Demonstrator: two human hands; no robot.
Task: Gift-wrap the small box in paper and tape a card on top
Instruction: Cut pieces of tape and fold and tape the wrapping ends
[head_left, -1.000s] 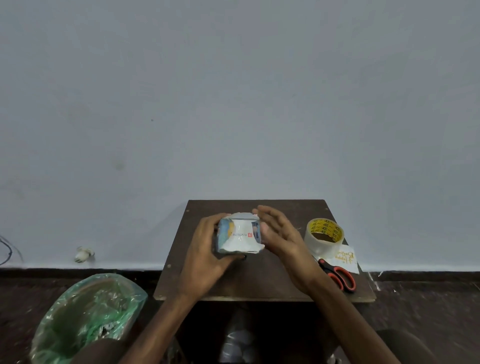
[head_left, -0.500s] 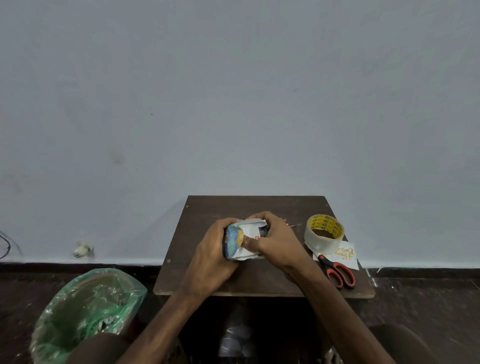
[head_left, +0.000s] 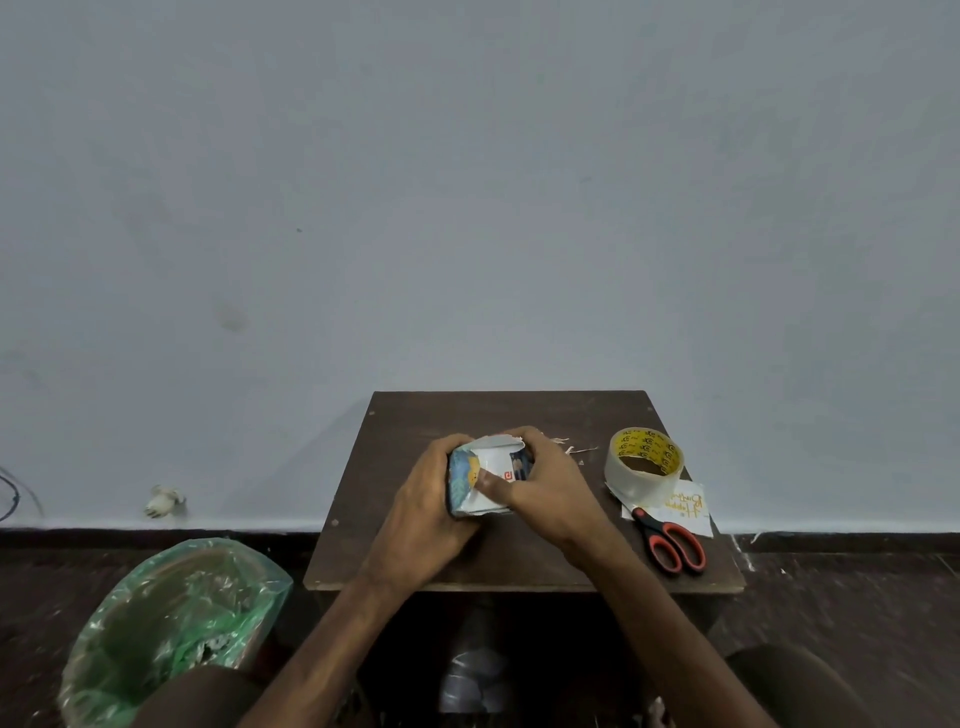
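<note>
The left hand (head_left: 422, 519) and right hand (head_left: 551, 498) both grip the small paper-wrapped box (head_left: 492, 470) — left of them, a green-bagged round bin (head_left: 260, 592) holds scraps (head_left: 210, 648).

Dim, cool, even light; the wall (head_left: 467, 182) darkens toward the corners (wide-angle falloff). The table (head_left: 493, 415) throws a soft shadow toward 9 o'clock. Faint sheen on the tape roll (head_left: 631, 480). The floor (head_left: 857, 623) at 4 o'clock looks smeared.

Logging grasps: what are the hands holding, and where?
Both grip the half-wrapped box: left hand round its left end, right hand over its right end, thumb on top.
</note>
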